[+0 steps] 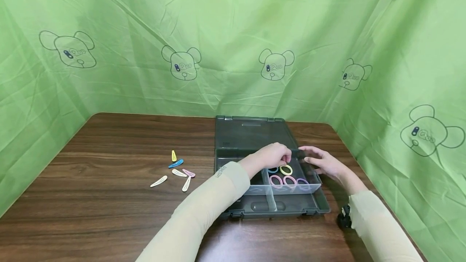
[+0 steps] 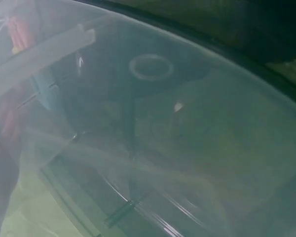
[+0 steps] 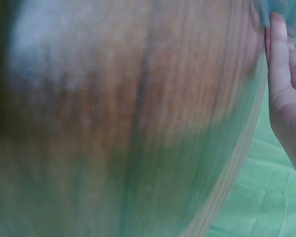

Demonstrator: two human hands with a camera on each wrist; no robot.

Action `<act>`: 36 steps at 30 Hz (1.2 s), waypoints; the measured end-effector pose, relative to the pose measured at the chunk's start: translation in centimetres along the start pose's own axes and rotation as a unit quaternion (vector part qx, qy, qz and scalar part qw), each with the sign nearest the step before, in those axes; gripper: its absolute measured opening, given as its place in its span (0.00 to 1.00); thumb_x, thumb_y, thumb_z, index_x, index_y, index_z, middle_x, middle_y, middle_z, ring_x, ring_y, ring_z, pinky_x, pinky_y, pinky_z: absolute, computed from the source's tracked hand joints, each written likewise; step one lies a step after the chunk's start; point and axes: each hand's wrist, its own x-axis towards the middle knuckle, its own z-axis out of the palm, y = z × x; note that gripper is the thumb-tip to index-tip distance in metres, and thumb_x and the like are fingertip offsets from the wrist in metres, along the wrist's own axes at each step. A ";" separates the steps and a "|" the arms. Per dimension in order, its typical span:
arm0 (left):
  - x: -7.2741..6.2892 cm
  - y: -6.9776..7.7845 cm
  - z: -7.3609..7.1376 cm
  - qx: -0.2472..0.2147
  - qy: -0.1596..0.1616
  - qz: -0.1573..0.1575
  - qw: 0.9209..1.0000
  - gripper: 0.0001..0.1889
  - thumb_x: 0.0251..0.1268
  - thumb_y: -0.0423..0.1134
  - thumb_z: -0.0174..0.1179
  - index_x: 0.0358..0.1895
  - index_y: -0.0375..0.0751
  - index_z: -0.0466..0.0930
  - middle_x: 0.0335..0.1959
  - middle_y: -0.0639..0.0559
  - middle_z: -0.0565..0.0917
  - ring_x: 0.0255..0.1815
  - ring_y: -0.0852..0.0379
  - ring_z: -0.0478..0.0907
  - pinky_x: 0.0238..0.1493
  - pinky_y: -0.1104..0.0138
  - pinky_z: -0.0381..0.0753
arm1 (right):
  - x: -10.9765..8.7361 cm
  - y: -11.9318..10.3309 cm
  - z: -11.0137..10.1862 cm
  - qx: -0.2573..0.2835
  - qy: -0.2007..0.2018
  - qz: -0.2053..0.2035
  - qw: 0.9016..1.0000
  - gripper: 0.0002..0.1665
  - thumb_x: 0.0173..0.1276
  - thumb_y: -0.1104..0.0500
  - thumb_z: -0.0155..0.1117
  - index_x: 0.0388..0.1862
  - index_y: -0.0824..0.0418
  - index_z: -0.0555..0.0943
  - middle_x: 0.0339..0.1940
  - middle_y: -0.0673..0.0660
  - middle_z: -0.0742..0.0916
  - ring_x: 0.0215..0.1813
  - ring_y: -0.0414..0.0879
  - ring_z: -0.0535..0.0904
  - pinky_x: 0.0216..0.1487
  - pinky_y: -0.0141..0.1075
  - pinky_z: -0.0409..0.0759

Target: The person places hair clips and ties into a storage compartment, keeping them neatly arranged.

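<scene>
A dark see-through plastic box [image 1: 324, 203] lies with its lid [image 1: 255, 132] folded back. Inside, my left hand [image 1: 274, 155] reaches over the right compartment, fingers curled down with the tips at the upper edge of a yellow hair tie [image 1: 285, 174]. Beside it is a blue hair tie [image 1: 272, 171], partly under the hand. Nearer me lie two pink hair ties [image 1: 276, 186] and a purple one [image 1: 303, 181], seen over a clear divider [image 1: 291, 189]. My right hand [image 1: 325, 162] rests against the box's right side, its fingers straight in the right wrist view [image 3: 281, 64].
On the table [image 1: 109, 213], left of the box, lie several snap hair clips: a yellow clip [image 1: 174, 156], a blue clip [image 1: 176, 163], a pink clip [image 1: 189, 173] and white ones [image 1: 159, 181]. Green cloth [image 1: 233, 31] hangs behind and at the sides.
</scene>
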 end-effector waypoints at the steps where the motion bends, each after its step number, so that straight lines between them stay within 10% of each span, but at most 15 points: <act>1: -0.1 0.0 -0.1 -0.003 0.000 0.001 1.000 0.02 0.59 0.37 0.63 0.34 0.50 0.81 0.28 0.61 0.78 0.31 0.67 0.73 0.35 0.76 0.71 | 0.0 0.0 0.0 -0.001 0.000 0.000 1.000 0.32 0.71 0.55 0.55 0.70 0.61 0.59 0.65 0.73 0.67 0.54 0.45 0.78 0.45 0.48 0.81; 18: -1.5 0.9 -3.2 -0.053 -0.004 0.015 0.998 0.08 0.59 0.36 0.63 0.42 0.45 0.82 0.32 0.59 0.82 0.35 0.67 0.76 0.39 0.78 0.72 | 0.0 -0.6 0.1 0.000 0.000 -0.002 1.000 0.31 0.71 0.56 0.55 0.69 0.61 0.59 0.64 0.71 0.68 0.53 0.44 0.78 0.45 0.48 0.81; 36: -6.2 0.9 -7.4 -0.067 0.005 0.026 0.997 0.09 0.60 0.38 0.63 0.44 0.45 0.81 0.40 0.51 0.84 0.44 0.59 0.78 0.47 0.74 0.71 | -0.3 -0.5 0.3 -0.009 0.003 0.006 1.000 0.30 0.72 0.56 0.54 0.69 0.60 0.60 0.63 0.71 0.70 0.52 0.44 0.79 0.44 0.48 0.81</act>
